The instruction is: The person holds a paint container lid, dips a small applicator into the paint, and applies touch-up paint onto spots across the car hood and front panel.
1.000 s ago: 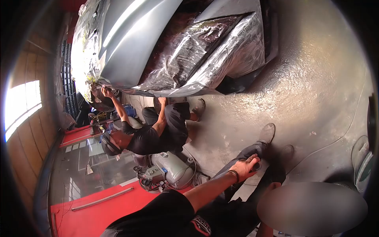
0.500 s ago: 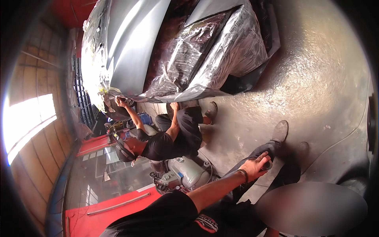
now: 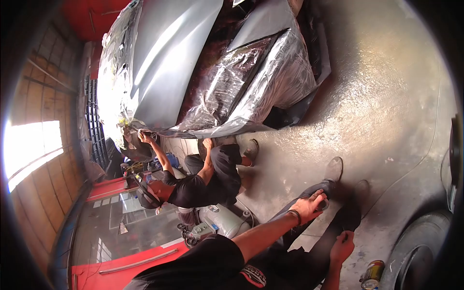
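My left hand reaches out at lower centre, a dark band round its wrist. Its fingers wrap round a small dark round object, whose kind I cannot make out. Lower and to the right, my right hand is curled closed in front of my dark trousers; anything inside it is hidden. Both hands are away from the grey car at the top, which is partly covered in clear plastic film. My shoes are on the concrete floor.
A co-worker in dark clothes sits low beside the car, one hand at its edge. An air compressor stands behind. A tyre and a tin can are at lower right; a cable crosses the floor.
The view has shifted slightly, so the car sits lower and further left. My right hand, the tyre and the can now show where a blur lay. My left hand keeps its grip.
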### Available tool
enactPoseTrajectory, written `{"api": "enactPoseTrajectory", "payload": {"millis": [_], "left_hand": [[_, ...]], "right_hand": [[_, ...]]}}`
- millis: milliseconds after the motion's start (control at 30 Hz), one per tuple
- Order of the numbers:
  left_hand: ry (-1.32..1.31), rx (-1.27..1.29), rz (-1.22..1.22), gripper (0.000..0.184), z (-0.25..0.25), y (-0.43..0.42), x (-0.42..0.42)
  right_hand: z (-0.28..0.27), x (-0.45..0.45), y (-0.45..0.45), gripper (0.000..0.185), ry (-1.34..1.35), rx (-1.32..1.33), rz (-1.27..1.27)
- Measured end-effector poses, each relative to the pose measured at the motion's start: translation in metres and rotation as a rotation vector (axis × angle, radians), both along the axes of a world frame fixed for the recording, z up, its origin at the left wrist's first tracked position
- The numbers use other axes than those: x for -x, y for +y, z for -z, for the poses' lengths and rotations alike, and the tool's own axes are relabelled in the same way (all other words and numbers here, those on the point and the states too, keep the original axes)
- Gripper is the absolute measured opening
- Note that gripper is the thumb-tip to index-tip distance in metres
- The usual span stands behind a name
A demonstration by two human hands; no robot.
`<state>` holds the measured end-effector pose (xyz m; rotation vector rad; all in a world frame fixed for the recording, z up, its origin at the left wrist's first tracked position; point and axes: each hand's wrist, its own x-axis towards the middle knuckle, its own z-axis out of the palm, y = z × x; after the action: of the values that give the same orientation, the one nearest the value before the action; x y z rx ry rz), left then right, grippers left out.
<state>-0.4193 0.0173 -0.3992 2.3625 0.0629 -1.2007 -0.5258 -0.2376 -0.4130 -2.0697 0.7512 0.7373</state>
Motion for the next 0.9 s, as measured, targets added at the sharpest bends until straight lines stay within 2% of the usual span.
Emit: {"api": "enactPoseTrajectory", "payload": {"millis": [333, 500, 667, 767, 800, 900], "left_hand": [[-0.054, 0.063, -0.059, 0.065, 0.009, -0.004, 0.008], [-0.11, 0.208, -0.117, 0.068, -0.014, -0.003, 0.007], [-0.16, 0.218, -0.185, 0.067, -0.06, 0.012, -0.002], [-0.093, 0.238, -0.147, 0.067, -0.114, 0.02, -0.026], [-0.122, 0.262, -0.131, 0.067, -0.128, 0.021, -0.032], [-0.244, 0.333, -0.087, 0.067, -0.165, 0.022, -0.047]], "right_hand": [[-0.007, 0.011, -0.002, 0.011, -0.043, 0.109, -0.035], [-0.026, 0.019, -0.014, 0.013, -0.239, -0.01, 0.122], [-0.079, 0.011, -0.036, 0.015, -0.263, -0.024, 0.259], [-0.112, -0.003, -0.045, 0.015, -0.298, -0.129, 0.375], [-0.123, -0.011, -0.043, 0.023, -0.272, -0.167, 0.464], [-0.133, -0.035, -0.035, 0.017, -0.272, -0.386, 0.761]]}}
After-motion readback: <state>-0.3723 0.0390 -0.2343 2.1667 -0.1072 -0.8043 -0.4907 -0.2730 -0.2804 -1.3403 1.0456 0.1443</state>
